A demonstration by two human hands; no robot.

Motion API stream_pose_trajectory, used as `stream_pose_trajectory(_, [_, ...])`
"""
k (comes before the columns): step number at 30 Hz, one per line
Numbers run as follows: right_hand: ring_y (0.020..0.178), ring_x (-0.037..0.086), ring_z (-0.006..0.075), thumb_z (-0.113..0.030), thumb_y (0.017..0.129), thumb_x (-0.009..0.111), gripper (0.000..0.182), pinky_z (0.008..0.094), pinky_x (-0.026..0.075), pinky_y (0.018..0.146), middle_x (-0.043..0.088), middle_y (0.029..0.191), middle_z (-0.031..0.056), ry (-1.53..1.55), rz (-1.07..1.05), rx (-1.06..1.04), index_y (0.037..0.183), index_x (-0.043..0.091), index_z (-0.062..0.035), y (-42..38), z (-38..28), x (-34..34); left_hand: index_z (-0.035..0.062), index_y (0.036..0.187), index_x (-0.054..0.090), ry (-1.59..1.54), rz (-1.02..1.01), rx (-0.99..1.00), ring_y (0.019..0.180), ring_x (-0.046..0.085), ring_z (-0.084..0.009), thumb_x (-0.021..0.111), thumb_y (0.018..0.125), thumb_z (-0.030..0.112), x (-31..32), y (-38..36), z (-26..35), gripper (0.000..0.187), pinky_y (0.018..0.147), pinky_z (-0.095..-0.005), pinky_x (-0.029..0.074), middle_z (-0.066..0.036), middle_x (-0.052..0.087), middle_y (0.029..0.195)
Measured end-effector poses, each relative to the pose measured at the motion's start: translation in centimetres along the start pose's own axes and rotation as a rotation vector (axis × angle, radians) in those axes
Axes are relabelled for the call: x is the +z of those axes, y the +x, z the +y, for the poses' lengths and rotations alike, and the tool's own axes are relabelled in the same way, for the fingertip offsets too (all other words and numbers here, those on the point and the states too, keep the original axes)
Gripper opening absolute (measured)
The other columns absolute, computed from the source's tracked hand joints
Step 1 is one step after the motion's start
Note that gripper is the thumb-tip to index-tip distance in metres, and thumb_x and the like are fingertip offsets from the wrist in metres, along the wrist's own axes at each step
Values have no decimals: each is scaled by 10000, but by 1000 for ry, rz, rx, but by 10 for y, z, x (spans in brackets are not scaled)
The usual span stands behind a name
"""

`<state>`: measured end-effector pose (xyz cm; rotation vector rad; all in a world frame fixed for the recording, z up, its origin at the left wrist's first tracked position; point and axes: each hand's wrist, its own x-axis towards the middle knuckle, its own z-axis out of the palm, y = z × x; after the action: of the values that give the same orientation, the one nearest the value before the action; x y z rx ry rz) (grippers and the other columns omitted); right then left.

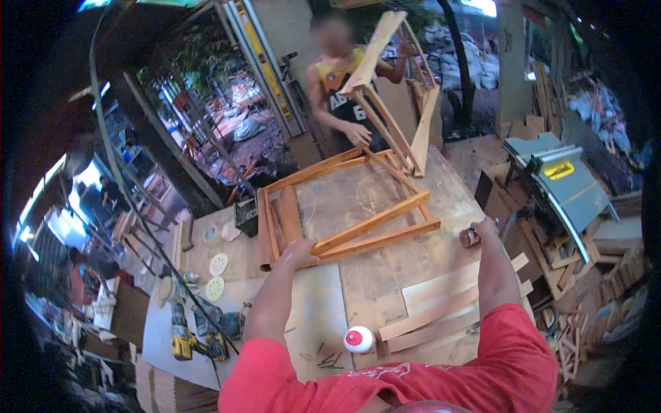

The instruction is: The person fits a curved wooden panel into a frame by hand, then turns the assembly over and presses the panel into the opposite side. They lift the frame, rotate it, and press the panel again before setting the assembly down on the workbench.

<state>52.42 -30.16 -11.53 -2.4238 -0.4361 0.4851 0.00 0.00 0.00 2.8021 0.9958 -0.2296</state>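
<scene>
A stained wooden frame (372,230) with slats lies on the worktable. My left hand (299,255) is closed on its near edge, close to the corner. At the right side of the table, my right hand (486,228) grips a small jar (470,238) with a reddish-brown label. Across the table a co-worker (344,96) holds a second, paler wooden frame (379,103) upright with one hand. The co-worker's other hand (357,134) is at the far edge of the lying frame.
A white bottle with a red cap (359,339), loose screws (330,359) and flat wood strips (434,318) lie near me. A yellow drill (182,334) and sanding discs (215,288) are at left. A table saw (561,172) stands beyond the table's right edge.
</scene>
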Motion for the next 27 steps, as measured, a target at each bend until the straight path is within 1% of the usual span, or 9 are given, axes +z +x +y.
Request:
stream_pose_trajectory(2, [913, 649, 267, -149, 625, 732, 558, 347, 513, 758, 659, 1002, 189, 168, 178, -65, 1138, 576, 3, -4, -5, -11, 82, 1119, 575, -69, 19, 24, 1003, 584, -334, 702, 696, 279, 16, 12, 18, 483, 867, -420, 456, -189, 617, 1064])
stream_pose_trajectory(9, [865, 604, 322, -38, 565, 710, 882, 383, 495, 761, 579, 972, 193, -113, 324, -227, 1357, 325, 16, -121, -71, 34, 73, 1043, 584, -141, 27, -1, 982, 585, -343, 666, 722, 246, 30, -20, -7, 373, 844, -442, 457, -180, 623, 1016])
stream_pose_trajectory(11, [892, 546, 335, -3, 576, 689, 956, 396, 461, 816, 503, 1022, 194, 301, 325, -364, 1408, 220, -6, -151, -83, 32, 66, 1009, 580, -81, 94, -10, 980, 586, -342, 647, 741, 230, 45, -18, -14, 321, 841, -447, 457, -174, 624, 1010])
stream_pose_trajectory(12, [915, 503, 322, -1, 602, 706, 874, 390, 428, 855, 470, 1043, 187, 301, 562, -547, 1368, 287, 17, -147, -68, 53, 67, 1011, 577, -114, 117, -21, 983, 586, -340, 643, 747, 229, 47, -22, -13, 317, 844, -445, 457, -173, 624, 1016])
stream_pose_trajectory(15, [986, 491, 315, -44, 653, 728, 782, 370, 410, 887, 447, 1094, 197, 144, 632, -635, 1320, 328, 34, -139, -30, 70, 64, 1016, 569, -227, 138, -68, 987, 585, -340, 658, 750, 237, 55, -21, -13, 330, 849, -441, 456, -178, 621, 1023])
stream_pose_trajectory(20, [1107, 476, 324, -117, 717, 734, 708, 371, 372, 971, 444, 1209, 225, 384, 198, -533, 1284, 350, 63, -153, -23, 44, 75, 1074, 582, -352, 304, -78, 1000, 583, -340, 695, 748, 272, 58, -31, 2, 398, 857, -434, 456, -171, 625, 1027])
stream_pose_trajectory(24, [1154, 457, 319, -130, 727, 734, 742, 374, 355, 996, 440, 1246, 223, -118, 496, -582, 1314, 320, 56, -171, -5, 52, 59, 1092, 582, -535, 594, -40, 974, 602, -300, 683, 774, 286, 64, -45, 7, 404, 850, -396, 466, -137, 637, 1003])
stream_pose_trajectory(26, [1184, 437, 339, -119, 723, 730, 736, 384, 342, 1009, 450, 1255, 230, 363, 694, -475, 1318, 330, 49, -191, -6, 75, 49, 1082, 587, -707, 545, -70, 952, 609, -268, 682, 783, 303, 75, -52, -2, 403, 832, -377, 476, -127, 642, 971])
stream_pose_trajectory(27, [1190, 429, 344, -110, 716, 729, 712, 389, 331, 1017, 452, 1256, 225, 504, 534, -617, 1300, 355, 48, -219, -26, 83, 40, 1072, 592, -874, 478, -94, 929, 616, -235, 681, 793, 319, 83, -55, -7, 405, 813, -359, 485, -117, 646, 938])
